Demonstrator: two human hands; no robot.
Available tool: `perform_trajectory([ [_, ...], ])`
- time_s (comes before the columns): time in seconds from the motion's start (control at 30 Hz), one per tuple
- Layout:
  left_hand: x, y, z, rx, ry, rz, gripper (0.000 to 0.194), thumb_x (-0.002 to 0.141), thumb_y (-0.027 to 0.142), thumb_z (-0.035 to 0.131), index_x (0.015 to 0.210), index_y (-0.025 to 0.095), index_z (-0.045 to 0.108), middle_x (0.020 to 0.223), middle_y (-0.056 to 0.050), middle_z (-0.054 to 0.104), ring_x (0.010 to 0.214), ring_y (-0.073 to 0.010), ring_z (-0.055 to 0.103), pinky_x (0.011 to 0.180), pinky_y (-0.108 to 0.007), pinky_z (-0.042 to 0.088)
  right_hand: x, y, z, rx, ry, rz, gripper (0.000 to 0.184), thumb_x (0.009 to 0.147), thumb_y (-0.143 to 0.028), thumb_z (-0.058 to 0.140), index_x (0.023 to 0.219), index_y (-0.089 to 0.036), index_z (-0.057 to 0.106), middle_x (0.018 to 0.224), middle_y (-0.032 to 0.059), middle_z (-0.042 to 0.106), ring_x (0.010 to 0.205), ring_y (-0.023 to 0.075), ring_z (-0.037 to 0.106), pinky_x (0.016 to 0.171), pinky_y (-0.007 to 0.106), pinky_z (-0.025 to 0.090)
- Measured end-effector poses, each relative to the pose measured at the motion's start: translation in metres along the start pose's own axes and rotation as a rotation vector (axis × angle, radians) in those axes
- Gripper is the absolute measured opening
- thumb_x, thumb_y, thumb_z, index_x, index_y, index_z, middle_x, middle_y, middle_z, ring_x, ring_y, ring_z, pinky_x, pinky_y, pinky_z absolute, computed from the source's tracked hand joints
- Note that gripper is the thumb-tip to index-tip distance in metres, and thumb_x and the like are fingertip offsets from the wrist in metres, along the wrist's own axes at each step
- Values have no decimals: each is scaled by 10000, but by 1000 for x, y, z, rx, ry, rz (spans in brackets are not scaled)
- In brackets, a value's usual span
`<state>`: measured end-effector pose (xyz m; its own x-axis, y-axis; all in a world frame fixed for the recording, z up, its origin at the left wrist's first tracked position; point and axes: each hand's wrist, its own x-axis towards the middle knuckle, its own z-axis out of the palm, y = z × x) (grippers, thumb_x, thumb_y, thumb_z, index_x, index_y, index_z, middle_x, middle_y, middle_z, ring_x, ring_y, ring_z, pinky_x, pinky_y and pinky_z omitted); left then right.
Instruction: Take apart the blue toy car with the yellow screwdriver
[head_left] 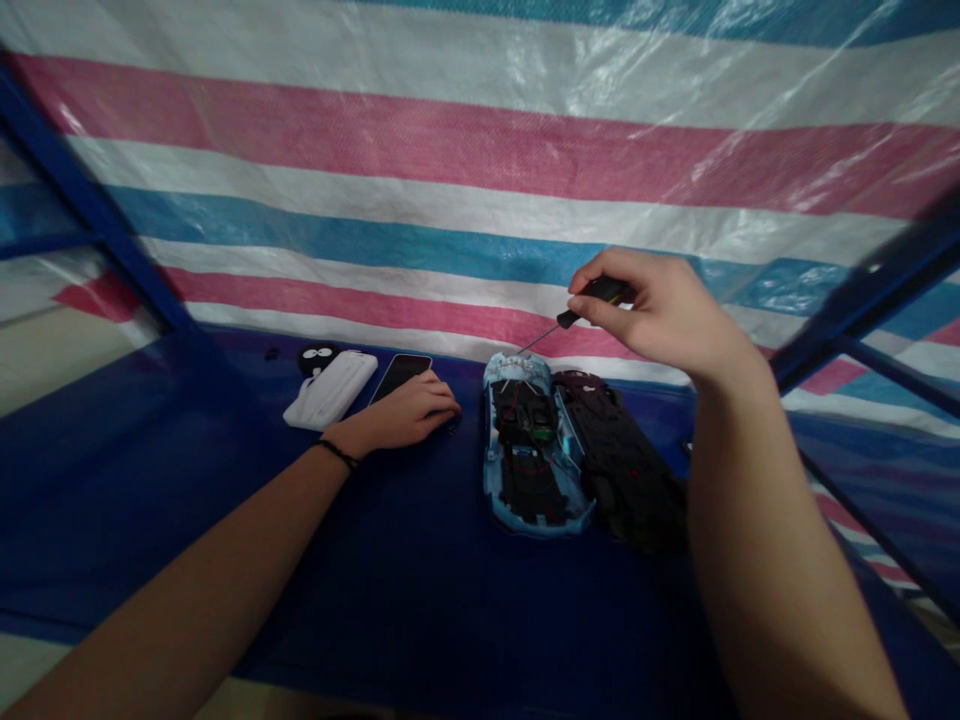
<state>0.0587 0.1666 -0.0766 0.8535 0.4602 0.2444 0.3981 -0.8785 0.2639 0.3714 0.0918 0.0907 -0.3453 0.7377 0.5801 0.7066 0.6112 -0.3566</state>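
Observation:
My right hand (660,310) is raised above the table, closed on the black handle of a small screwdriver (577,308) whose thin shaft slants down to the left, toward the front of an opened light-blue toy car shell (501,480). Inside the shell lie black parts, red wires and a green board. A black chassis piece (626,465) lies against the shell's right side. My left hand (405,412) rests on the blue table (375,580) left of the car, fingers curled down with the tips on the surface; whether they hold anything is hidden.
A dark phone (400,374) lies just behind my left hand, a white case-like object (330,390) beside it, and a small black round thing with eyes (316,357) behind that. A striped tarp forms the back wall. Blue metal frame bars stand at left and right.

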Motion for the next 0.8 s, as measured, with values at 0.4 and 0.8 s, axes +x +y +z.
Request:
perform_trajectory([
  [0.4, -2, -1, 1, -36, 32, 102, 349, 940, 51, 529, 1105, 179, 809, 1105, -81, 763, 1067, -229, 623, 1023, -382, 472, -2, -3, -4, 4, 8, 11, 84, 885, -321, 740, 890, -238, 730, 881, 49, 765, 803, 235, 698, 732, 399, 498],
  [0.8, -3, 1, -1, -41, 33, 108, 353, 920, 46, 534, 1020, 213, 829, 1063, -49, 784, 1025, -215, 659, 992, -367, 504, -3, -6, -6, -40, 9, 12, 158, 901, -356, 703, 907, -202, 740, 882, 67, 756, 785, 220, 685, 759, 388, 508],
])
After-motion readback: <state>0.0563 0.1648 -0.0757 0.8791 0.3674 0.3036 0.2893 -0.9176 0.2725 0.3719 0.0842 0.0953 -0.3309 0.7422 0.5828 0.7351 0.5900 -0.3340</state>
